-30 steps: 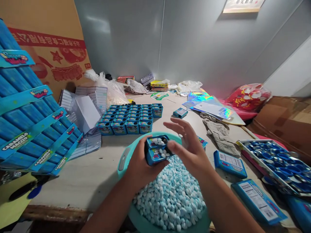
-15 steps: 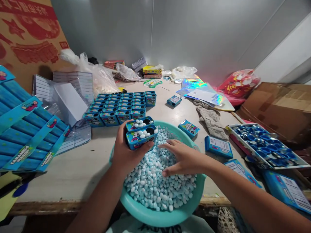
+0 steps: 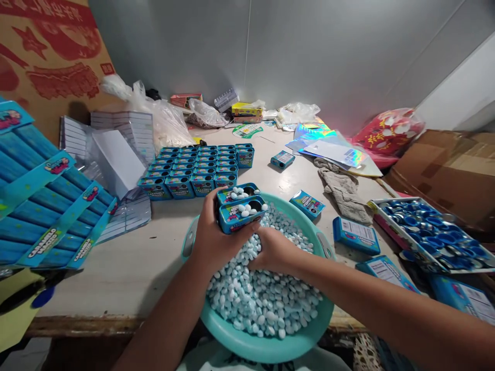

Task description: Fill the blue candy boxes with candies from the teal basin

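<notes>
My left hand [image 3: 212, 237] is closed around two small blue candy boxes, held side by side over the tub. White candies lie on top of the nearer candy box [image 3: 242, 216] and the farther candy box [image 3: 238, 193], around the dark opening in each. Pale blue and white candies [image 3: 270, 304] fill much of the turquoise tub [image 3: 266, 350]. Just below the boxes, my right hand [image 3: 274, 250] reaches into the candies. Its thumb shows, but its fingers are hidden among the candies and beside the left hand.
Rows of blue candy boxes [image 3: 189, 175] stand behind the tub to the left. Several loose boxes [image 3: 356, 234] lie to the right, near a tray of blue caps [image 3: 433, 232] and a grey glove [image 3: 342, 193]. A stack of blue packs [image 3: 42, 196] leans at far left.
My right hand, spread above the candies before, has moved left and down into them, close under the boxes. The left hand still holds both boxes, and the view has shifted slightly.
</notes>
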### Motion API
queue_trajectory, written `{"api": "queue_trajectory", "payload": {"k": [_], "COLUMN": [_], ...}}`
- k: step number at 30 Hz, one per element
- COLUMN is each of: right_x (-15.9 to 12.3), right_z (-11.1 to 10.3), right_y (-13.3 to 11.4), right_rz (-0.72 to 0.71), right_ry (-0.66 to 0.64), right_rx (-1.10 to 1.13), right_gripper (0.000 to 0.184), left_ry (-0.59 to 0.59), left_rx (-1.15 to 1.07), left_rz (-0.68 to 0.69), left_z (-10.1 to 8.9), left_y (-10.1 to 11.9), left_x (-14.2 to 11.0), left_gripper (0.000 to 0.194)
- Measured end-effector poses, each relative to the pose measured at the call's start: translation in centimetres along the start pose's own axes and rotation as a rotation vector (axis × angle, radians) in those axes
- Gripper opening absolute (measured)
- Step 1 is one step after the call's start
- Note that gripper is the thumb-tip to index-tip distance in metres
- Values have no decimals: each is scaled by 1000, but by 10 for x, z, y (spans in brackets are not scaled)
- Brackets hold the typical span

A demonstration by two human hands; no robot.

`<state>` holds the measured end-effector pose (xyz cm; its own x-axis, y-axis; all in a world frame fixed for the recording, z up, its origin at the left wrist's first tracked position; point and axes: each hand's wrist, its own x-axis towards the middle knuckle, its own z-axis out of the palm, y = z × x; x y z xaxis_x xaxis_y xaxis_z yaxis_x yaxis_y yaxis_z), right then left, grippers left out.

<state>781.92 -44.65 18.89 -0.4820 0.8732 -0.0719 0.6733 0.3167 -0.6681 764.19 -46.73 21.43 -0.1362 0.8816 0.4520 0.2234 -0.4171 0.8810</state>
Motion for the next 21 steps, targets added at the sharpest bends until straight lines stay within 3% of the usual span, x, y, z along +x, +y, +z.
{"api": "queue_trajectory", "payload": {"k": [2, 6, 8, 12, 16, 21], "right_x": [2, -7, -16, -38, -46, -26], "right_z": [-2, -13, -18, -33, -58, -75], "right_y": [-1, -5, -7, -13, -32, -61], "right_rz": [2, 118, 126, 6, -130, -273], "right_ry": [-6, -39, -7, 104, 268, 438], "right_rx": [26, 156, 197, 392, 709, 889], "right_gripper": [62, 65, 52, 21, 23, 25], "left_ry": [16, 48, 58, 46, -56, -196], "left_rx": [-35, -96, -96, -43, 36, 37], "left_rz": [-23, -46, -45, -32, -60, -60], "left_z": [-2, -6, -7, -7, -6, -4], "left_y": [-2, -3, -2, -1, 0, 2], "left_x": [-2, -6, -6, -5, -5, -11], "left_gripper": [80, 78, 78, 77, 78, 77]}}
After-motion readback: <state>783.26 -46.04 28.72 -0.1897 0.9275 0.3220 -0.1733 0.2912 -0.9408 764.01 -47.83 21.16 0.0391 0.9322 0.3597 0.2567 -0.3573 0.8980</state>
